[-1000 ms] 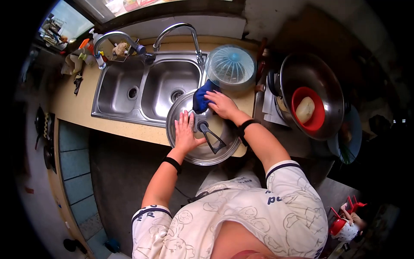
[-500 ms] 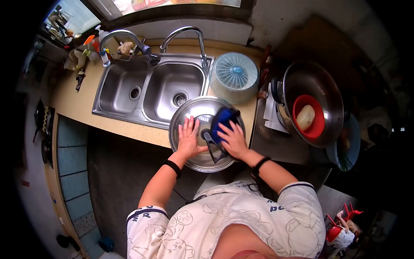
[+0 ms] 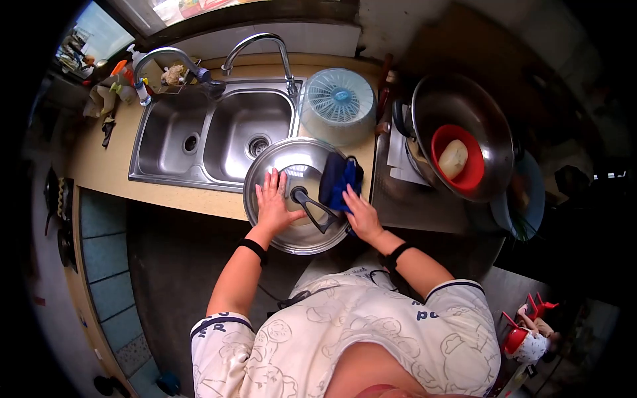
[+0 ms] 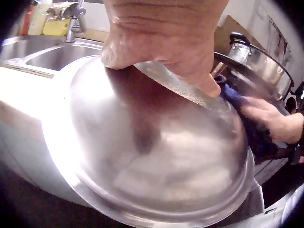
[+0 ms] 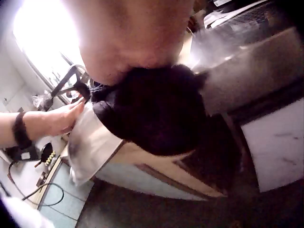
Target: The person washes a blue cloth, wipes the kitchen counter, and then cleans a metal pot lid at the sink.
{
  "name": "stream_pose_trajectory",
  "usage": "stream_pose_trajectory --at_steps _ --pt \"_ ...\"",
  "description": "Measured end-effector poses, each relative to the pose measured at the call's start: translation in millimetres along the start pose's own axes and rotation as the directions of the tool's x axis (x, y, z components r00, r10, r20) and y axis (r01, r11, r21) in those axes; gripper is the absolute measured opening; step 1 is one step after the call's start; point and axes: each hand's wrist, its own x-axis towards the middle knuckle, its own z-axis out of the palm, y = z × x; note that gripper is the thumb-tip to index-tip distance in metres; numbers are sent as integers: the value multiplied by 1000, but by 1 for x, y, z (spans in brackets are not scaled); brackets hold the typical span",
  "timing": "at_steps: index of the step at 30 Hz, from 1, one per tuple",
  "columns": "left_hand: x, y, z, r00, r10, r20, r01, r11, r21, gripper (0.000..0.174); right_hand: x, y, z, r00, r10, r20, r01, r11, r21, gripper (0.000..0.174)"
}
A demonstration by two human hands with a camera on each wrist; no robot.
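A large round steel lid (image 3: 265,156) with a glass centre and a black loop handle (image 3: 316,211) lies at the counter's front edge. The left hand (image 3: 273,204) rests on it with fingers spread, left of the handle. At the lid's right side the right hand (image 3: 362,216) holds a dark blue cloth (image 3: 342,182) against the rim. In the right wrist view the cloth (image 5: 152,111) looks nearly black and hides the fingers. The left wrist view shows the lid's shiny metal (image 4: 156,161) below the left hand (image 4: 166,38).
Behind the lid are a double sink (image 3: 249,126) with two taps and a clear tub under a blue basket (image 3: 340,96). A big steel pan (image 3: 494,156) with a red bowl (image 3: 472,169) stands at the right. A small figure on a red chair is at the lower right.
The right hand and the cloth have moved from the lid's far side, by the blue basket, round to its right side. The left hand has stayed on the lid.
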Motion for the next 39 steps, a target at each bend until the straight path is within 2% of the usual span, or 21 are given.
stream_pose_trajectory --at_steps 5,6,7,8,9,10,11,13,14,16,18,24,27,28,29,30,32,34,36,37,39 --pt "1 7 -8 999 11 -46 -11 1000 -7 114 -46 -16 -3 997 -65 39 63 996 57 50" --pt "0 19 -24 992 107 -68 -103 993 60 100 -43 -14 -4 997 -74 33 72 996 58 50" --pt "0 25 -33 976 203 -79 -191 973 128 85 -40 -11 -5 998 64 -1 -62 973 222 44" --pt "3 23 -31 977 200 -79 -189 973 132 85 -38 -8 -6 978 207 -7 -188 903 385 39" --pt "12 20 -25 929 359 -91 -356 933 43 65 -38 2 0 948 311 -64 -242 837 490 31" --pt "19 21 -26 855 506 -118 -513 857 -45 46 -31 -2 -16 864 490 116 -452 652 609 29" --pt "22 25 -25 832 526 -177 -539 842 -30 22 -26 0 -22 828 543 140 -442 479 758 28" --pt "22 26 -25 848 509 -145 -506 860 61 22 -18 3 -35 785 592 186 -344 166 924 25" --pt "23 27 -25 865 489 -115 -471 869 155 21 -17 4 -46 782 592 193 -311 103 945 25" --pt "20 29 -26 856 482 -184 -450 873 189 23 -14 3 -63 782 607 142 -246 92 965 25" --pt "16 31 -29 925 236 -297 -184 964 194 23 -16 4 -75 785 606 128 -234 99 967 25" --pt "16 31 -31 962 94 -255 -51 984 169 43 -16 3 -79 804 586 106 -240 156 958 27" --pt "24 34 -19 962 8 -273 26 993 118 52 -5 -12 -73 813 578 72 -294 301 907 30" --pt "26 41 -23 957 -19 -288 52 993 107 56 1 -9 -61 855 519 9 -262 416 871 32" --pt "29 49 -28 977 -160 -140 171 983 72 52 5 -5 -52 895 442 -62 -232 580 781 33" --pt "30 49 -29 977 -161 -137 172 983 68 52 11 -7 -46 929 350 -117 -189 723 664 34" --pt "31 45 -30 948 50 -315 -54 999 -6 48 25 -34 -45 962 201 -186 -87 868 490 35" --pt "35 22 -11 957 87 -278 -100 994 -33 46 28 -47 -35 990 -104 -96 112 990 81 41" --pt "35 11 -1 965 176 -197 -194 978 -78 49 25 -61 -22 949 -275 153 288 955 -70 48" --pt "33 9 1 969 179 -172 -199 974 -106 51 26 -59 -15 949 -272 160 285 956 -67 48" --pt "31 3 6 963 200 -179 -219 971 -93 52 27 -50 4 918 -363 158 393 886 -245 53"
